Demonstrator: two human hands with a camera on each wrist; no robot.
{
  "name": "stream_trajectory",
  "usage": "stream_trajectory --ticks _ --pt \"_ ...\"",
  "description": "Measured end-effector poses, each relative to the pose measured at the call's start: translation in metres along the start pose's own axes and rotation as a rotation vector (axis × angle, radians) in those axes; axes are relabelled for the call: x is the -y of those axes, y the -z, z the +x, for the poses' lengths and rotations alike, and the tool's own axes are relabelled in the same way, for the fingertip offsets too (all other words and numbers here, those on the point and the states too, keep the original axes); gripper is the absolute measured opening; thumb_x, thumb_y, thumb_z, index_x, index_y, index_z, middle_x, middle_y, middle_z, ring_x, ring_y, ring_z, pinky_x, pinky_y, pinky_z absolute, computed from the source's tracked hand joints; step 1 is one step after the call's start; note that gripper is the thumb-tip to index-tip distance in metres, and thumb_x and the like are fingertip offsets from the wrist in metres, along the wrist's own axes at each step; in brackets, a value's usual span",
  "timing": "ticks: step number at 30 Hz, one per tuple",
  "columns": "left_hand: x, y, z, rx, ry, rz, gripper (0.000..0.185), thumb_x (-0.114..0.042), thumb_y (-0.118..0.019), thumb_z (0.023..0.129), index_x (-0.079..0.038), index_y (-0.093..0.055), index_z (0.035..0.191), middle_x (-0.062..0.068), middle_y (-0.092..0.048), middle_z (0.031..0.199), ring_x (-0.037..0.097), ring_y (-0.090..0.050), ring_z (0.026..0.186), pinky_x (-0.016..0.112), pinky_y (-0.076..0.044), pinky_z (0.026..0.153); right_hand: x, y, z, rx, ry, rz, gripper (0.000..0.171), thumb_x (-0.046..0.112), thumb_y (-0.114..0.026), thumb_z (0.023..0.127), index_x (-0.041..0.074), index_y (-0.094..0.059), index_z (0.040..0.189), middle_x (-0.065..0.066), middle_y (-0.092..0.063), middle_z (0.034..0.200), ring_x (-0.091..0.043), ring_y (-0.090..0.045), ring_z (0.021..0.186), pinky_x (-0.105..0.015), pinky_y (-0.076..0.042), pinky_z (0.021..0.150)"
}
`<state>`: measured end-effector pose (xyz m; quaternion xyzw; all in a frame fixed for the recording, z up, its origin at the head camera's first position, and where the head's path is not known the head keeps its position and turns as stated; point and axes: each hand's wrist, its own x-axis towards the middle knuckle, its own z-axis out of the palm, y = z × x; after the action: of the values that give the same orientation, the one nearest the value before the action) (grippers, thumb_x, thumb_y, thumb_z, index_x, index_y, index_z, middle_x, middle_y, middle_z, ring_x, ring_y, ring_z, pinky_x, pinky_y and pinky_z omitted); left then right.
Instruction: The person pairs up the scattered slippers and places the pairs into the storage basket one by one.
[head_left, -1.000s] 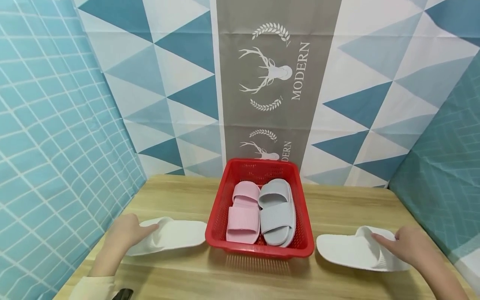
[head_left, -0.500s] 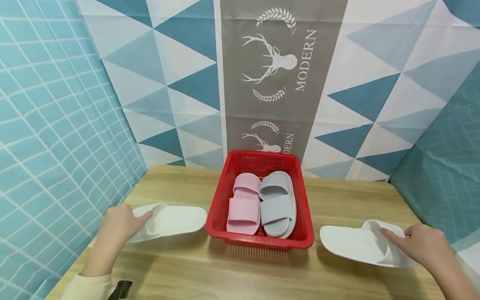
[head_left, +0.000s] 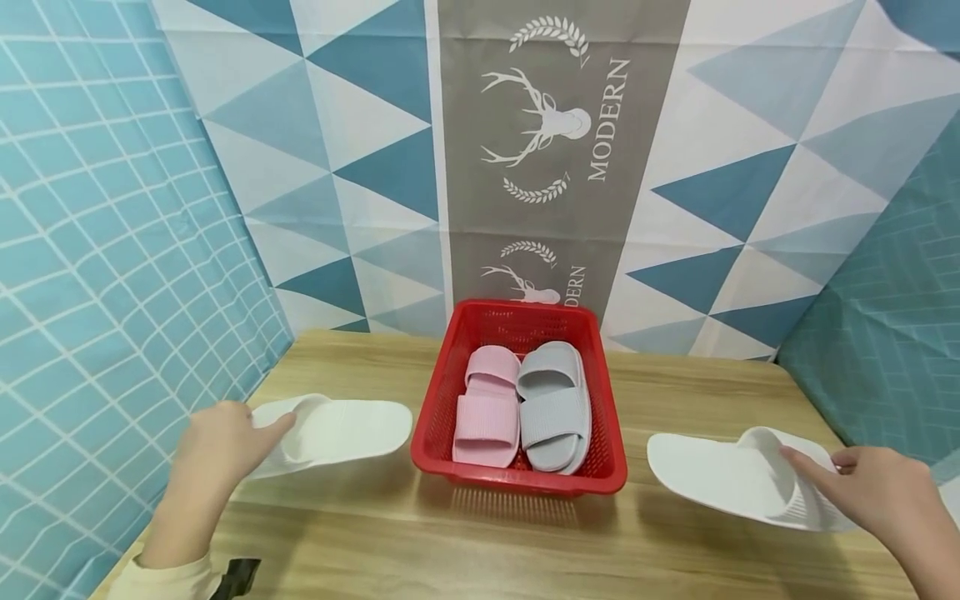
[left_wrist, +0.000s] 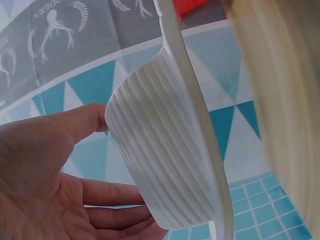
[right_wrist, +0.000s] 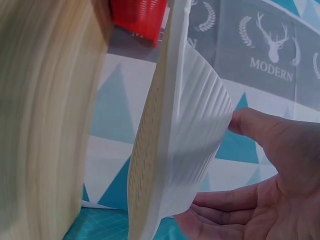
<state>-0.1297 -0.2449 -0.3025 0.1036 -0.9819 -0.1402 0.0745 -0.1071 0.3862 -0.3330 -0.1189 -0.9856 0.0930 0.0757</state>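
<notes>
My left hand [head_left: 217,446] grips a white slide slipper [head_left: 356,429] by its strap, the thumb reaching into the strap opening. In the left wrist view the ribbed strap [left_wrist: 155,145] shows between thumb and fingers. My right hand [head_left: 877,487] holds another white slipper [head_left: 720,475] in the same way, its ribbed strap [right_wrist: 197,135] facing the palm in the right wrist view. Both slippers hang level, a little above the wooden table [head_left: 480,558], toes toward the hands and heels toward the red basket [head_left: 517,479] between them.
In the basket lie pink slippers [head_left: 487,429] and grey slippers [head_left: 553,417], side by side. A patterned cloth [head_left: 555,208] stands behind the table. Blue tiled sheets [head_left: 97,250] close off the left side, and a teal one [head_left: 885,333] the right.
Both hands have lifted the white slippers slightly higher. The right slipper has moved outward, widening its gap to the basket. The head view has tilted a little; the basket and its slippers stay put.
</notes>
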Motion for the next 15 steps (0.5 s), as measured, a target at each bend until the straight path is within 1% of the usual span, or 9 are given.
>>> stream_trajectory --ticks 3,5,8,13,15 --pt "-0.002 0.001 -0.005 -0.014 0.014 -0.014 0.055 -0.051 -0.058 0.085 -0.01 -0.037 0.056 0.005 -0.038 0.055 0.022 -0.043 0.054 0.03 -0.032 0.047 0.004 0.002 -0.003 -0.011 0.004 0.003 0.059 0.059 -0.05 0.09 0.02 -0.03 0.051 0.009 -0.022 0.051 -0.01 -0.028 0.051 -0.025 -0.021 0.054" --pt "-0.003 0.002 -0.007 -0.019 0.011 -0.016 0.056 -0.052 -0.058 0.085 -0.01 -0.035 0.056 0.003 -0.036 0.055 0.021 -0.041 0.053 0.03 -0.031 0.046 0.007 0.004 -0.005 -0.018 0.002 0.004 0.059 0.059 -0.051 0.09 0.02 -0.03 0.051 0.009 -0.022 0.051 -0.009 -0.028 0.051 -0.025 -0.021 0.054" --pt "-0.005 0.003 -0.009 -0.044 -0.013 -0.011 0.056 -0.051 -0.059 0.085 -0.011 -0.033 0.055 0.001 -0.034 0.053 0.019 -0.037 0.052 0.029 -0.029 0.046 0.011 0.006 -0.007 -0.02 -0.005 0.0 0.06 0.06 -0.05 0.09 0.019 -0.029 0.051 0.009 -0.021 0.052 -0.009 -0.026 0.05 -0.025 -0.021 0.053" --pt "-0.007 0.004 -0.01 -0.119 -0.064 -0.008 0.057 -0.048 -0.062 0.084 -0.012 -0.03 0.052 -0.001 -0.031 0.051 0.017 -0.032 0.05 0.029 -0.026 0.046 0.019 0.009 -0.005 0.002 -0.016 -0.003 0.061 0.062 -0.049 0.089 0.019 -0.029 0.051 0.008 -0.02 0.052 -0.01 -0.027 0.051 -0.026 -0.021 0.053" --pt "-0.008 0.004 -0.01 -0.126 -0.067 -0.012 0.057 -0.048 -0.062 0.084 -0.013 -0.03 0.052 -0.001 -0.03 0.05 0.016 -0.03 0.05 0.029 -0.026 0.046 0.022 0.011 -0.004 0.013 -0.019 0.006 0.061 0.061 -0.05 0.089 0.018 -0.031 0.05 0.008 -0.021 0.052 -0.011 -0.029 0.052 -0.026 -0.022 0.054"
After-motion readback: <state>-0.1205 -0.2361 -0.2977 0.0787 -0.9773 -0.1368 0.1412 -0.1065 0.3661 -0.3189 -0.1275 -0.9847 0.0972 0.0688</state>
